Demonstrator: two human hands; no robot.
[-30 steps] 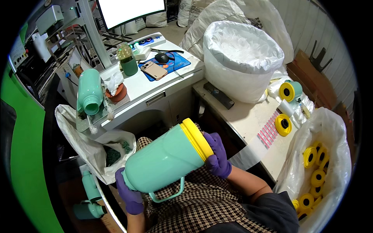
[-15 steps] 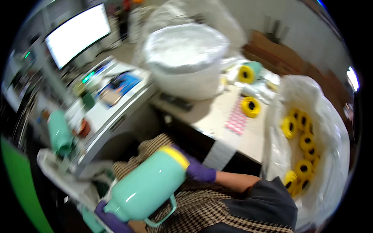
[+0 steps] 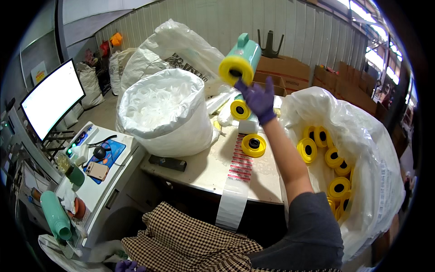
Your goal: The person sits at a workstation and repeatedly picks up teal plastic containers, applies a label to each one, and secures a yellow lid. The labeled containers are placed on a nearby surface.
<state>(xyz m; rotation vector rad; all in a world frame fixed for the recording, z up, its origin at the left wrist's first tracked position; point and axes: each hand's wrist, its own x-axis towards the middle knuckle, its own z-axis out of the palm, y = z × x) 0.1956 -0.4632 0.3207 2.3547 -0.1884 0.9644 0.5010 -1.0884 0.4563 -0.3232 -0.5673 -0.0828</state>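
Observation:
My right hand (image 3: 260, 99), in a purple glove, is raised over the far part of the table with its fingers apart. One fingertip overlaps the yellow base of a mint-green jug (image 3: 251, 51), whose handle points up; whether they touch I cannot tell. Below it, another mint-green vessel with a yellow base (image 3: 240, 109) lies on the table, partly covered by my hand. A yellow ring-shaped part with a black centre (image 3: 253, 145) lies nearer. Of my left hand (image 3: 129, 266), only some purple-gloved fingers show at the lower edge; their grip is hidden.
A white sack of clear plastic pieces (image 3: 170, 115) stands on the table (image 3: 204, 170), left of a strip of red-printed labels (image 3: 240, 163). At right, a large plastic-lined container (image 3: 371, 181) holds several yellow parts (image 3: 339, 187). Another mint-green jug (image 3: 54, 213) leans beside the desk at left.
The mint-green jug that lay across my lap between both hands is now far forward above the table. My right arm has stretched out. My left hand has dropped to the lower edge.

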